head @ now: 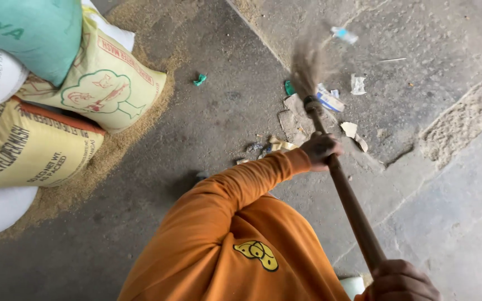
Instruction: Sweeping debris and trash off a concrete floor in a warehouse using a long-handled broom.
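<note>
Person's wearing a bright orange long-sleeved top [224, 234]; sleeve runs all the way down to a ribbed cuff at the wrist; fabric's soft and a bit creased; there's a small yellow patch [258, 253] with dark outlines on the front; both hands bare, no gloves.

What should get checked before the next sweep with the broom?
1. Left hand wrapped around the broom handle, fingers closed: ok.
2. Right hand holding the handle's upper end: ok.
3. Broom bristles down on the litter: cannot tell, they are blurred.
4. Paper scraps lying together in front of the broom: ok.
5. All litter gathered: not ok, a green scrap lies apart, nearer the feed sacks.
6. Spilled grain by the sacks swept up: not ok.
</note>
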